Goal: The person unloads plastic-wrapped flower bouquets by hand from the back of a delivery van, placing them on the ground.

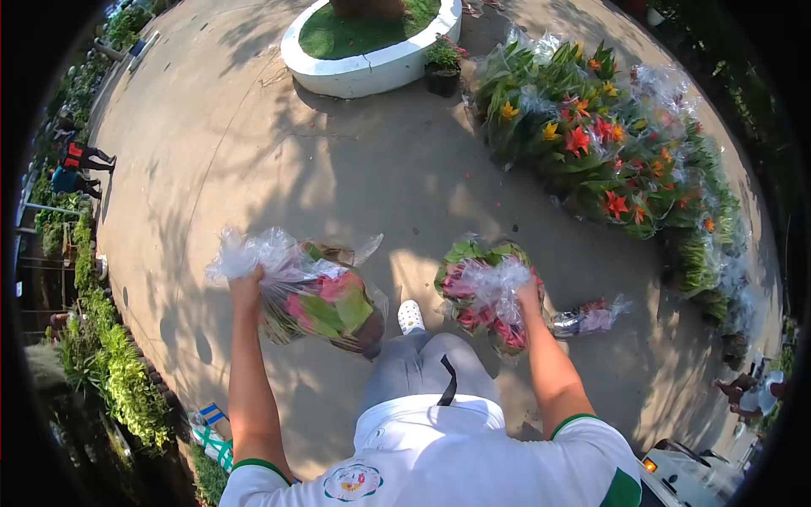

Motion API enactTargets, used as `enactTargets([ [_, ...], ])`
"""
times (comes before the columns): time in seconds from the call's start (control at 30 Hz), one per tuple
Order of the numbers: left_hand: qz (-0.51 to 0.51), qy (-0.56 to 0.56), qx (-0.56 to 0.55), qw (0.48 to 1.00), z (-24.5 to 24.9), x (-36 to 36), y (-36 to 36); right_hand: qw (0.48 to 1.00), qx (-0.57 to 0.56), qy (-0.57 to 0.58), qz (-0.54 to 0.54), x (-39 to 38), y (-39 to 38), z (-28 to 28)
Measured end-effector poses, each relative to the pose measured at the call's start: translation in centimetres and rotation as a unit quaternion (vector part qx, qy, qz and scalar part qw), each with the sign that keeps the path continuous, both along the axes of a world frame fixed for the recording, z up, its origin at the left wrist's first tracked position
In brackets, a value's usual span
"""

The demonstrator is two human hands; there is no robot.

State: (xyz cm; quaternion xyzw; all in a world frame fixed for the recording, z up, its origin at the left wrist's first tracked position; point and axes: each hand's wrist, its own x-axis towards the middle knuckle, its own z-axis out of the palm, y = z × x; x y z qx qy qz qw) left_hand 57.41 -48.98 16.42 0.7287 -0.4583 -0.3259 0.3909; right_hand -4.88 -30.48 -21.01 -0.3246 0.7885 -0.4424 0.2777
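The left hand (255, 279) closes round the bunched, crinkly neck of a clear-plastic-wrapped plant (338, 296), its pink and green leaves broad and smooth, above grey concrete (203, 182). Beyond stands a rounded, white-rimmed planter (372, 74). Right of a perforated white clog (410, 317), a second wrapped plant (460, 275), rounder, hangs from the right hand (530, 293), apparently clenched on gathered film, though its fingers are partly hidden. Farther right spread glossy, plastic-sleeved flowers (578, 141).
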Motion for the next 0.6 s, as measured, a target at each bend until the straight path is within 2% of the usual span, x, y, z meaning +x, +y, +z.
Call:
enactTargets([
  [0.07, -0.001, 0.022, -0.020, 1.000, -1.8, -1.5, -5.9, 0.999, -0.033, -0.017, 0.022, 1.3, -8.1, -3.6],
  [0.13, -0.021, 0.001, -0.032, 0.999, -3.6, -3.3, -14.3, 0.996, -0.009, -0.068, 0.055, 2.9, -17.8, -2.2],
  [0.2, -0.034, 0.012, -0.046, 0.998, -4.6, -5.7, -19.7, 0.993, -0.005, -0.098, 0.069, 3.1, -25.7, -2.4],
  [0.23, -0.040, 0.018, -0.053, 0.998, -5.2, -6.7, -22.4, 0.993, -0.026, -0.094, 0.063, 3.0, -29.1, -6.3],
  [0.3, -0.027, 0.053, -0.019, 0.998, -7.0, -8.0, -29.9, 0.983, -0.004, -0.155, 0.097, 3.3, -39.2, -0.7],
  [0.33, -0.020, 0.071, -0.002, 0.997, -8.0, -8.5, -33.4, 0.991, -0.045, -0.075, 0.104, 4.5, -41.5, 2.6],
  [0.37, -0.028, 0.059, 0.014, 0.998, -9.0, -8.9, -34.9, 0.991, -0.038, -0.060, 0.117, 4.9, -42.5, 3.0],
  [0.4, -0.036, 0.047, 0.029, 0.998, -10.5, -9.4, -36.5, 0.990, -0.030, -0.044, 0.129, 5.2, -43.5, 2.9],
  [0.43, -0.044, 0.035, 0.045, 0.997, -12.0, -10.0, -37.8, 0.986, 0.010, -0.089, 0.142, 4.1, -46.7, 0.6],
  [0.47, -0.043, 0.080, 0.039, 0.995, -13.6, -11.6, -39.0, 0.990, -0.007, -0.070, 0.122, 4.3, -48.1, 0.1],
  [0.5, -0.073, 0.064, 0.084, 0.992, -15.4, -13.6, -41.5, 0.993, -0.023, -0.050, 0.101, 4.3, -50.1, 0.6],
  [0.57, -0.148, 0.026, 0.167, 0.974, -19.8, -17.9, -45.8, 0.995, 0.047, 0.006, 0.089, 1.7, -54.3, 1.6],
  [0.6, -0.208, -0.017, 0.183, 0.961, -23.0, -19.8, -47.8, 0.996, 0.021, 0.042, 0.071, 1.1, -55.1, 2.4],
])
